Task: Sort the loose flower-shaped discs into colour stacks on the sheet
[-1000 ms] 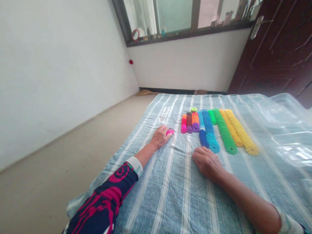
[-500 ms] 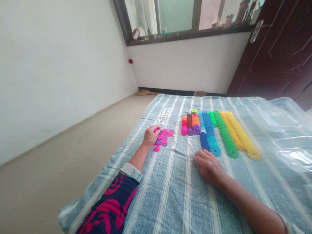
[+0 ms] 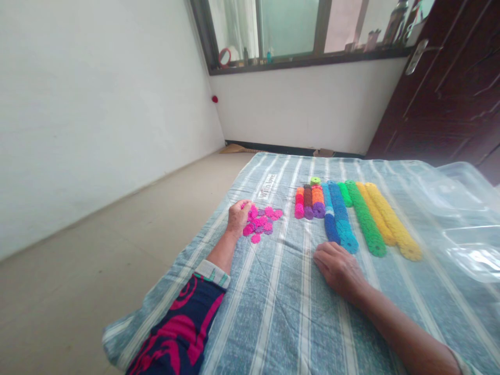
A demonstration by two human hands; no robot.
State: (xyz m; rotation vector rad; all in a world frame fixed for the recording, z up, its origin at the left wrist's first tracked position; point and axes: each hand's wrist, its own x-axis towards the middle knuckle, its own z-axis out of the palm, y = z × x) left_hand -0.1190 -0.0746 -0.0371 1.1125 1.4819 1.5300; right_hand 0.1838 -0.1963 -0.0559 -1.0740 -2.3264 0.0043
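My left hand (image 3: pixel 237 217) is closed in a pinch at the upper left of a loose pile of pink and purple notched plastic discs (image 3: pixel 259 223). Pink shows at its fingertips, where it grips a pink disc (image 3: pixel 252 211). My right hand (image 3: pixel 340 266) rests on the cloth with its fingers curled down, so whatever they may hold is hidden. Just beyond it lie a dark blue row (image 3: pixel 332 228) and a longer light blue row (image 3: pixel 345 229) of overlapping discs.
More disc rows lie to the right: green (image 3: pixel 366 224) and yellow (image 3: pixel 394 221). Shorter rows in red and pink (image 3: pixel 299 203), brown (image 3: pixel 308 197) and orange (image 3: pixel 317 196) lie further left. Clear plastic containers (image 3: pixel 474 250) stand at the right on the striped cloth (image 3: pixel 289 312).
My left hand has drawn slightly left, off the pile's upper edge, uncovering more of the discs. My right hand stays by the blue rows. The whole view has shifted a little.
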